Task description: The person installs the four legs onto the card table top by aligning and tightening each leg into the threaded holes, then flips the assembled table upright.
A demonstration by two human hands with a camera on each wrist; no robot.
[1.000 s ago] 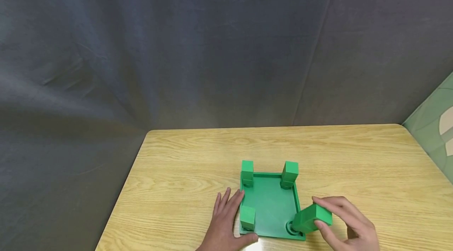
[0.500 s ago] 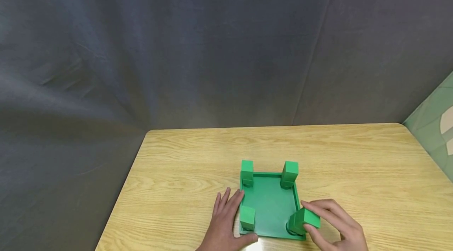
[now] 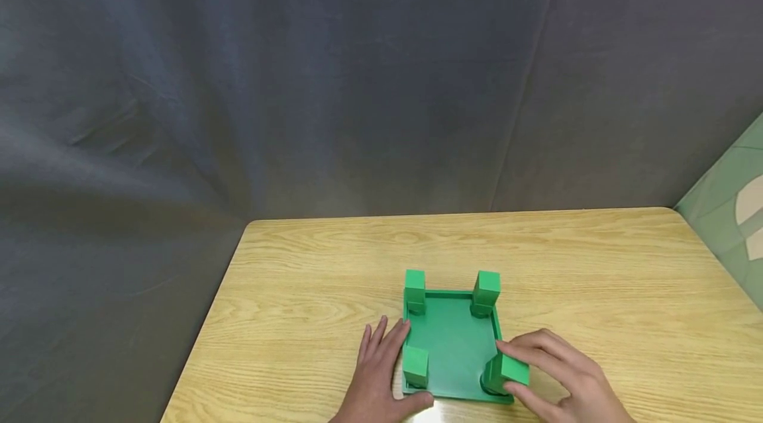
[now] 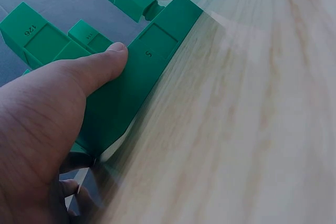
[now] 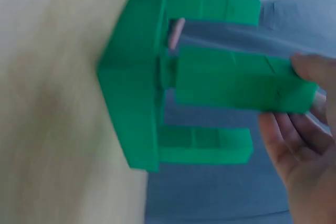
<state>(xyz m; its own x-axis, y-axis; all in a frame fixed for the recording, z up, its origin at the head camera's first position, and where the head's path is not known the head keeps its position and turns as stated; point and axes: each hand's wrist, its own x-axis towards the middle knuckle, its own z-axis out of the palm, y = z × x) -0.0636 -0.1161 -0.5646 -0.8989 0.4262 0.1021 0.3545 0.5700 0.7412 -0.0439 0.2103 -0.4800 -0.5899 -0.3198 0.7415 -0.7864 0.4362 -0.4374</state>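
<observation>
A square green tray-like base point(image 3: 456, 343) with a raised rim lies on the table, a blocky green leg at each corner. My right hand point(image 3: 563, 370) pinches the top of the near-right leg point(image 3: 502, 373) between thumb and fingers. In the right wrist view that leg point(image 5: 226, 80) stands on its corner, with a narrow round neck showing between it and the base. My left hand point(image 3: 375, 373) rests around the near-left corner, fingers straight along the left rim and thumb on the near side. The near-left leg point(image 3: 415, 367) stands between that thumb and index finger.
Two far legs, one at the left point(image 3: 415, 287) and one at the right point(image 3: 487, 287), stand upright. The wooden table point(image 3: 310, 264) ends at a dark grey curtain point(image 3: 381, 92) behind. A green patterned surface point(image 3: 730, 211) borders the right side.
My right hand has moved left with the near-right leg, which leaned outward and now stands more upright over its corner. The left hand and base have hardly moved.
</observation>
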